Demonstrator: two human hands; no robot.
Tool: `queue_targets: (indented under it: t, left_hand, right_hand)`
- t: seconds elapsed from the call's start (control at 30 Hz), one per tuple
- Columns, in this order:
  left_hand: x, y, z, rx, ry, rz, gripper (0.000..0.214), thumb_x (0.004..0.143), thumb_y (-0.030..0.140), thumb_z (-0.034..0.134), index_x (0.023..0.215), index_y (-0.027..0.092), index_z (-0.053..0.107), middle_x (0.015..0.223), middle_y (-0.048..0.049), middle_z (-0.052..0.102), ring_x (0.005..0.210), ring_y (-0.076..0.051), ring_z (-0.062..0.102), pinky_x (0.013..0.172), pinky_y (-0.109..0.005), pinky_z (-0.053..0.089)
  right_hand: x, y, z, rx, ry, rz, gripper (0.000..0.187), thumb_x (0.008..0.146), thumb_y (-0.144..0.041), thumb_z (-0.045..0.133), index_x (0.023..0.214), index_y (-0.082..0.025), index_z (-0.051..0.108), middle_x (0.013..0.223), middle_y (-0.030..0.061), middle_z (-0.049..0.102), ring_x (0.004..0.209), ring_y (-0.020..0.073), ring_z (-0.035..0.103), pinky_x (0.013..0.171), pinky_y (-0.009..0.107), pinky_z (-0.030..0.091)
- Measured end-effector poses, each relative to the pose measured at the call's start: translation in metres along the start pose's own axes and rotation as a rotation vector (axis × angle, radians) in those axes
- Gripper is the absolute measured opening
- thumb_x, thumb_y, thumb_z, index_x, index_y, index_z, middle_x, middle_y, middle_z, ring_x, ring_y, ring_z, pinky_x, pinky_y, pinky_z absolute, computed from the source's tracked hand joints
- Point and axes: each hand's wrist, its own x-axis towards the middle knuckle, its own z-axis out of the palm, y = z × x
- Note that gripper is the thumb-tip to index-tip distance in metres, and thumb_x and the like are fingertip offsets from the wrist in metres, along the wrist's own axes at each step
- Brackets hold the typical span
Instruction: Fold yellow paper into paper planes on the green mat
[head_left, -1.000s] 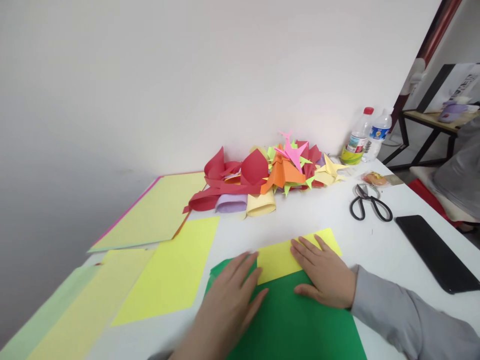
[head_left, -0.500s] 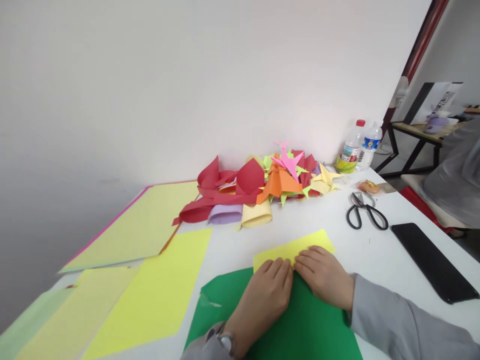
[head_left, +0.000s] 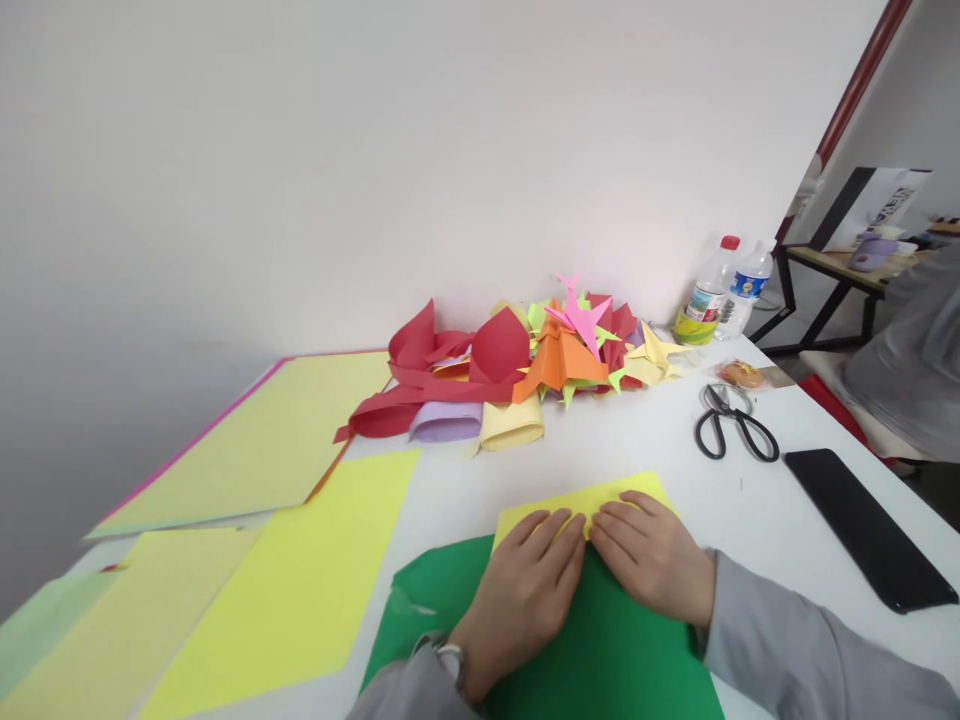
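Note:
A yellow sheet of paper (head_left: 630, 490) lies over the far edge of a green sheet (head_left: 600, 650) in front of me. My left hand (head_left: 529, 590), with a watch at its wrist, has its fingers bent and close together on the yellow paper. From the other side my right hand (head_left: 652, 550) holds the same paper, its fingertips almost meeting the left ones near the middle of the paper. Both hands are closed on its near part. The thumbs and the near edge of the paper are hidden beneath the hands.
Large yellow sheets (head_left: 300, 580) spread to the left, beside a pale yellow stack (head_left: 255, 440). Folded paper shapes (head_left: 559, 360) are piled by the wall. Scissors (head_left: 735, 425), a black phone-like slab (head_left: 870, 530) and bottles (head_left: 705, 295) stand or lie right. A person (head_left: 915, 350) sits beyond.
The yellow paper appears slightly lower in view, with its right corner nearer my right hand. Both hands stay on it with fingertips close together. The camera view has shifted slightly.

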Motion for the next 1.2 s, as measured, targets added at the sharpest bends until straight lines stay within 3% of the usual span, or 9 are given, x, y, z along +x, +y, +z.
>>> queue_targets:
  t: [0.33,0.6,0.73,0.83,0.97,1.2]
  left_hand:
    - [-0.004,-0.029,-0.013,0.079,0.043,-0.022,0.027,0.083,0.0,0.045,0.093,0.012,0.068,0.099,-0.0096,0.074,0.094,-0.023,0.066,0.081,-0.037,0.054]
    - [-0.008,-0.037,-0.012,0.107,0.071,-0.016,0.023,0.084,0.002,0.048,0.092,0.012,0.067,0.098,-0.0095,0.074,0.095,-0.023,0.067,0.08,-0.039,0.053]
    - [-0.012,-0.043,-0.013,0.127,0.105,-0.035,0.021,0.083,0.001,0.05,0.092,0.01,0.067,0.096,-0.0112,0.074,0.094,-0.025,0.067,0.078,-0.04,0.053]
    - [-0.013,-0.042,-0.014,0.139,0.101,-0.025,0.021,0.083,0.001,0.049,0.091,0.009,0.067,0.096,-0.0117,0.074,0.094,-0.026,0.067,0.078,-0.041,0.053]
    - [-0.009,-0.029,-0.01,0.112,0.086,0.035,0.025,0.085,0.002,0.045,0.09,0.009,0.068,0.098,-0.0132,0.074,0.094,-0.025,0.067,0.08,-0.041,0.053]
    - [-0.001,-0.008,0.0,0.052,0.082,0.029,0.024,0.086,0.004,0.045,0.092,0.008,0.068,0.1,-0.0141,0.073,0.098,-0.025,0.064,0.081,-0.041,0.053]
  right_hand:
    - [-0.014,0.037,-0.016,-0.089,0.003,0.038,0.019,0.088,-0.006,0.05,0.095,-0.012,0.067,0.092,0.0098,0.075,0.089,0.0216,0.067,0.082,0.038,0.049]
    - [-0.015,0.049,-0.02,-0.121,0.031,0.082,0.016,0.086,-0.01,0.054,0.093,-0.015,0.068,0.089,0.008,0.076,0.084,0.0199,0.069,0.079,0.037,0.05]
    - [-0.02,0.057,-0.022,-0.156,0.111,0.193,0.016,0.083,-0.008,0.055,0.09,-0.015,0.067,0.083,0.0084,0.075,0.078,0.0206,0.069,0.076,0.037,0.051]
    - [-0.017,0.052,-0.023,-0.132,0.152,0.232,0.02,0.083,-0.006,0.056,0.099,-0.014,0.066,0.091,0.0101,0.075,0.087,0.0222,0.069,0.081,0.038,0.051]
    - [-0.006,0.026,-0.014,-0.045,0.013,0.088,0.023,0.088,-0.017,0.058,0.109,-0.01,0.063,0.104,0.0144,0.073,0.106,0.0267,0.064,0.091,0.045,0.049]
    - [-0.002,0.008,0.0,-0.027,0.014,-0.039,0.024,0.092,-0.004,0.043,0.095,-0.007,0.067,0.091,0.0115,0.074,0.092,0.022,0.066,0.09,0.042,0.05]
